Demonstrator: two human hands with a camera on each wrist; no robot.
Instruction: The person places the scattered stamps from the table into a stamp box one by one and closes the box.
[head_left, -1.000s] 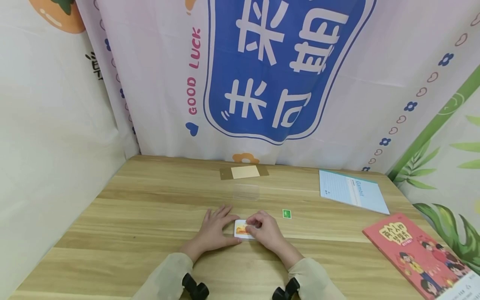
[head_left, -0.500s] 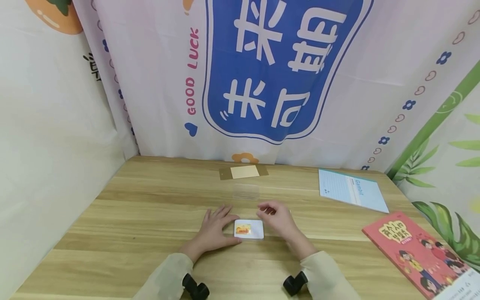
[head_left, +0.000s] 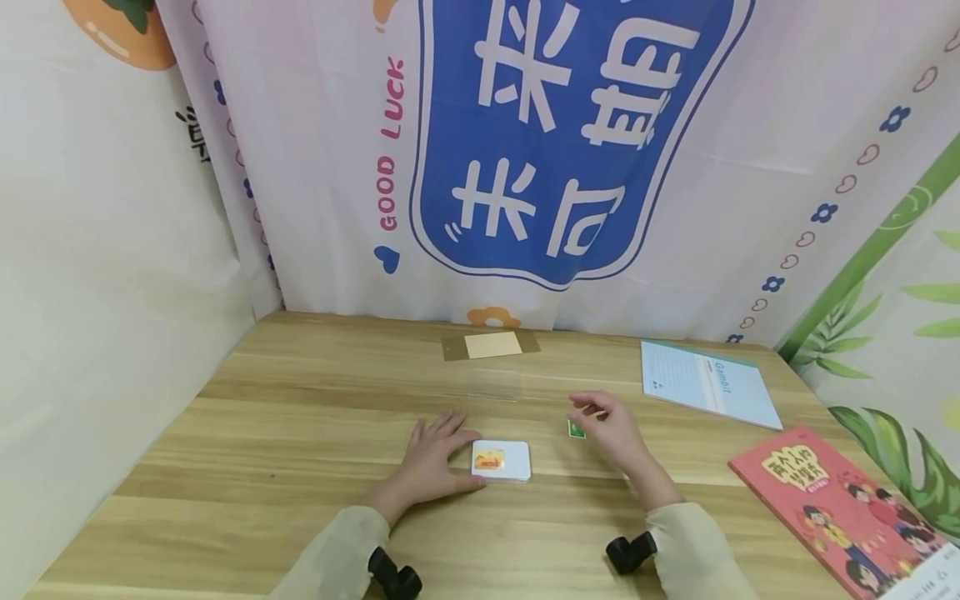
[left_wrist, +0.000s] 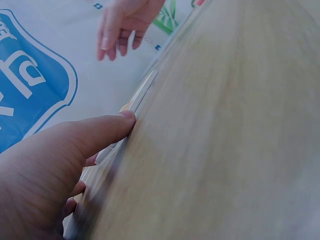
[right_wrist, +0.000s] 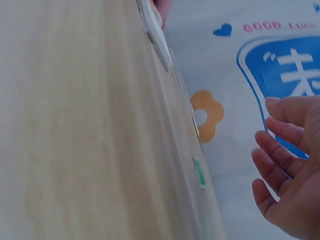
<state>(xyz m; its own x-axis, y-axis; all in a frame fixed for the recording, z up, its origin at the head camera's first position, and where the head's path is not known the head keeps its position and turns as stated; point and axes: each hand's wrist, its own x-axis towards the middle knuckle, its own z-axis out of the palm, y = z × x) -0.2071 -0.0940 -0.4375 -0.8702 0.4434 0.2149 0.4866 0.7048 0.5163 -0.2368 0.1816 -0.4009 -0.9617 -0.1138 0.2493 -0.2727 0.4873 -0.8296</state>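
The left hand [head_left: 431,462], grip spread, touches the card [head_left: 516,461] on the bench [head_left: 300,483], while the right [head_left: 618,433], loosely parted near the green stamp [head_left: 575,430], should best lift that by its edges.

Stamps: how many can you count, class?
2: an orange stamp on the white card, a green stamp on the table, partly behind the right hand. Others may be hidden.

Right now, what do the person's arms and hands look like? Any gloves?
No gloves: the left hand and right hand are bare. The left sleeve and right sleeve are plain pale beige, each with a small, chunky black gadget at the wrist.
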